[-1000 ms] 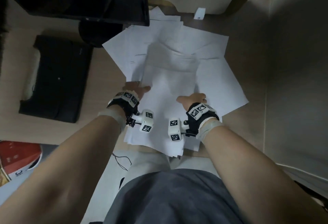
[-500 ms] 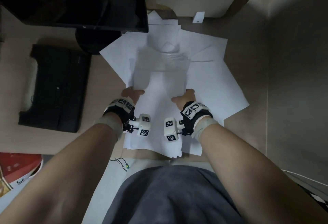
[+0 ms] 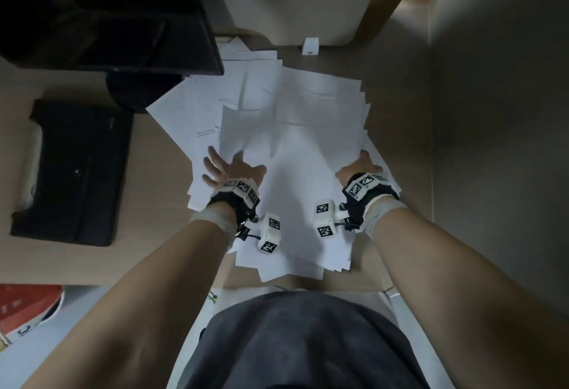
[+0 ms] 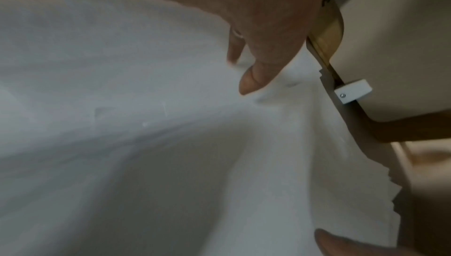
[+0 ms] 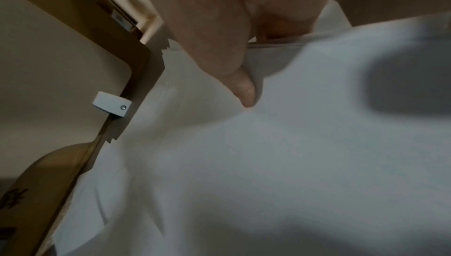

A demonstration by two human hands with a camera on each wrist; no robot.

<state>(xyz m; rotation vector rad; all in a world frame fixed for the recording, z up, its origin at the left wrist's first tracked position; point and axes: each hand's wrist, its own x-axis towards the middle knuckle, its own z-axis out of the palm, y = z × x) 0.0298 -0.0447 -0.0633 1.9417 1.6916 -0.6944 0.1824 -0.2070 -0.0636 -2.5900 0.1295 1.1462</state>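
Observation:
A loose pile of white paper sheets (image 3: 301,148) lies spread on a wooden desk (image 3: 160,259). My left hand (image 3: 229,170) lies at the pile's left side with its fingers straight and spread, the outer ones flat on the lower sheets. In the left wrist view its thumb (image 4: 256,75) presses the paper (image 4: 122,67). My right hand (image 3: 358,168) holds the pile's right edge. There the thumb (image 5: 241,86) sits on top of the sheets (image 5: 268,163) and the fingers curl round the stacked edges, mostly hidden.
A black monitor (image 3: 107,13) on a round foot (image 3: 138,93) stands at the back left. A black case (image 3: 74,173) lies left of the pile. A small white bracket (image 3: 310,46) sits at the back, a wall (image 3: 492,142) on the right, a red object (image 3: 27,305) below left.
Both hands have moved apart from the middle of the pile to its left and right sides. The sheets on the right lie closer together than before.

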